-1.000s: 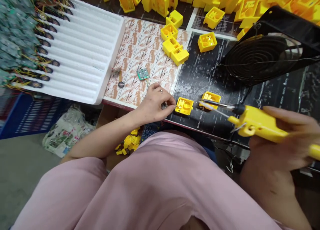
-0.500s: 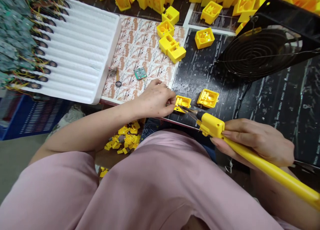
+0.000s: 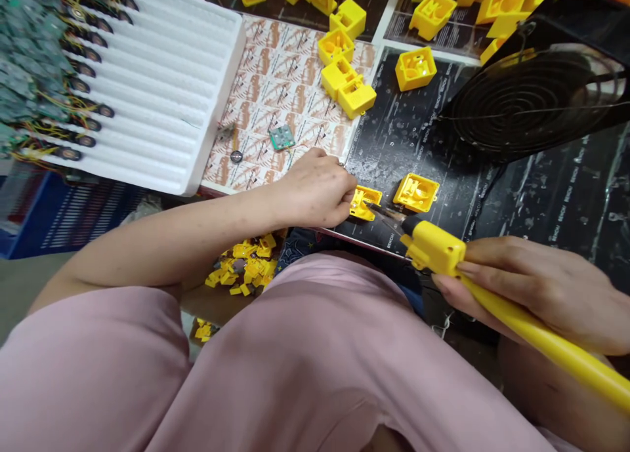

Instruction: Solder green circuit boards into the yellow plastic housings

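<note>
My left hand (image 3: 319,188) is closed on the left edge of a small yellow plastic housing (image 3: 365,203), which lies open side up near the table's front edge. In my right hand (image 3: 546,288) is a yellow soldering iron (image 3: 438,247) with a black collar and a thin metal tip. The tip points left and reaches into the housing; whether it touches anything inside cannot be made out. Just right of it sits a second open yellow housing (image 3: 417,193). Beyond my left hand lie a green circuit board (image 3: 282,138) with thin wires and a small round black part (image 3: 236,157).
A black fan (image 3: 531,104) stands at the right. At the left, a white ribbed foam tray (image 3: 162,91) carries many green boards with wired round parts. More yellow housings (image 3: 357,96) are spread at the back. Below the table edge are loose yellow pieces (image 3: 246,265) and a blue crate (image 3: 54,219).
The view has shifted slightly, so most table items appear farther right and higher. The soldering iron has drawn a little to the right, its tip still at the housing. My left hand keeps its grip.
</note>
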